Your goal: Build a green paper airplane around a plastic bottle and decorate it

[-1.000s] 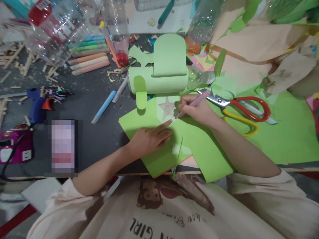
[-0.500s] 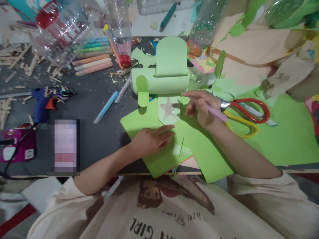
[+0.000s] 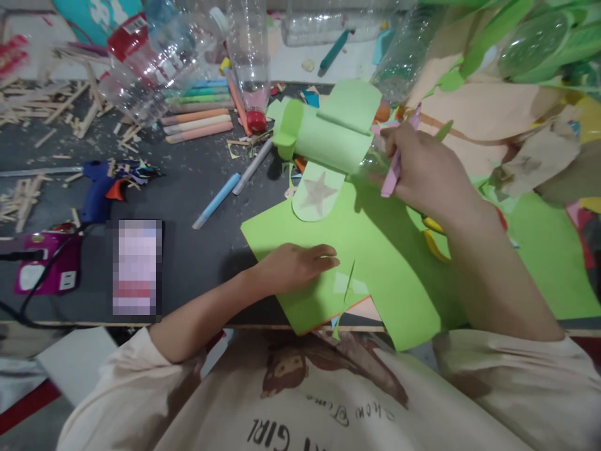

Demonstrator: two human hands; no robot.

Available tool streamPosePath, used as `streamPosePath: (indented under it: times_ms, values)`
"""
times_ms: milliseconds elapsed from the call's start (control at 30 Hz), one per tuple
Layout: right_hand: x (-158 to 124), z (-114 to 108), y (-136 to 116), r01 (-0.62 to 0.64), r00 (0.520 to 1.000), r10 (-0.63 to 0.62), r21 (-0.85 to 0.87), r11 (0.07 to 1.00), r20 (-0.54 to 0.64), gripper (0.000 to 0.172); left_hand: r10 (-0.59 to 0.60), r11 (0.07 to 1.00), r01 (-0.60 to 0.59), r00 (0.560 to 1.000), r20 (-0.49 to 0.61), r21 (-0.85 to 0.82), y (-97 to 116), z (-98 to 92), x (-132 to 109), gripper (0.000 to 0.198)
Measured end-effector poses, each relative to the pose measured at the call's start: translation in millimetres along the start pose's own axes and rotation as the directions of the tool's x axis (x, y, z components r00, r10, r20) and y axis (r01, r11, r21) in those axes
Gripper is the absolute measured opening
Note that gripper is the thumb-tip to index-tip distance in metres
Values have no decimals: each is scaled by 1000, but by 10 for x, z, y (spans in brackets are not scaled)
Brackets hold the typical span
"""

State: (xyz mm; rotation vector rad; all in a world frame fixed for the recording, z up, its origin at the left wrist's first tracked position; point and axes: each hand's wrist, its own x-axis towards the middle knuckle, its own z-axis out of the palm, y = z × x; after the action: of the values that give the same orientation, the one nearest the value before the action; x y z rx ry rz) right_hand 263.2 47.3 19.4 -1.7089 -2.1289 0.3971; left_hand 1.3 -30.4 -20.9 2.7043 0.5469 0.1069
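A plastic bottle wrapped in light green paper (image 3: 331, 138), with rounded paper flaps like wings, is tilted with its left end up. One flap below it bears a brownish star (image 3: 319, 191). My right hand (image 3: 425, 166) is closed at the bottle's bare neck end, with a pink marker (image 3: 392, 178) held between the fingers; the fingertips are partly hidden. My left hand (image 3: 305, 266) rests on a bright green sheet (image 3: 375, 244) with its fingers stretched out, holding nothing. Partly under my right forearm are scissors with yellow handle (image 3: 436, 245) and red handle.
On the left lie a blue glue gun (image 3: 96, 191), a purple box (image 3: 49, 263) with a cable, and a blurred-out phone (image 3: 137, 269). Several markers (image 3: 200, 128), a light blue marker (image 3: 216, 200), clear bottles (image 3: 248, 56) and wood sticks (image 3: 66, 106) are farther back. Crumpled paper (image 3: 539, 150) lies right.
My right hand has moved up to the bottle's neck, still with the pink marker. The paper-wrapped bottle has turned, its left end rising. My left hand has drawn slightly back from the star flap.
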Motion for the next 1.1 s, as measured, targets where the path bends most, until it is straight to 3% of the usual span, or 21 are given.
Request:
streamPosePath:
  times_ms: [100, 200, 267, 333, 400, 433, 467, 533, 633, 733, 833, 933, 1000, 1100]
  values:
    - [-52, -67, -137, -64, 998, 65, 94, 994, -10, 40, -75, 993, 70, 996, -48, -92, -11, 7, 12, 42]
    - [-223, -62, -365, -66, 997, 61, 161, 985, 36, 42, -186, 953, 124, 960, -211, -276, -19, -4, 27, 40]
    - [-361, 3, -511, -45, 996, 33, 144, 989, 83, 36, -285, 927, 163, 892, -351, -338, -29, -40, 26, 35]
    - [-482, 100, -611, 37, 991, -63, 210, 977, 115, 27, -390, 910, 252, 790, -473, -329, -49, -92, 21, 30]
    - [-565, 187, -648, 120, 985, -147, 251, 960, 90, 19, -458, 889, 358, 699, -549, -285, -84, -140, 18, 32]
    - [-587, 213, -640, 157, 982, -180, 264, 952, 64, 15, -470, 881, 400, 681, -561, -252, -108, -153, 21, 34]
    - [-594, 226, -614, 186, 980, -199, 272, 944, 20, 12, -463, 881, 422, 686, -561, -211, -134, -156, 27, 35]
    - [-561, 215, -509, 199, 978, -171, 278, 940, -123, 10, -412, 903, 410, 748, -521, -125, -189, -131, 46, 36]
    - [-401, 192, -239, 146, 912, -7, 309, 940, -410, 14, -318, 942, 332, 835, -448, -49, -252, -43, 72, 37]
    - [-169, 278, 69, 142, 911, 47, 419, 897, -410, 39, -275, 956, 293, 861, -429, -25, -271, 29, 80, 36]
    - [15, 439, 264, 127, 928, 62, 470, 874, -367, 32, -261, 961, 277, 873, -412, -23, -258, 40, 78, 34]
    - [51, 528, 279, 150, 924, 31, 435, 888, -382, 22, -278, 957, 285, 869, -410, -45, -248, 1, 77, 33]
    - [-19, 520, 205, 158, 917, 17, 402, 902, -399, 17, -319, 946, 315, 846, -427, -81, -270, -41, 71, 33]
    - [-216, 475, 36, 151, 919, 0, 354, 923, -394, 6, -408, 911, 382, 776, -482, -157, -366, -109, 38, 30]
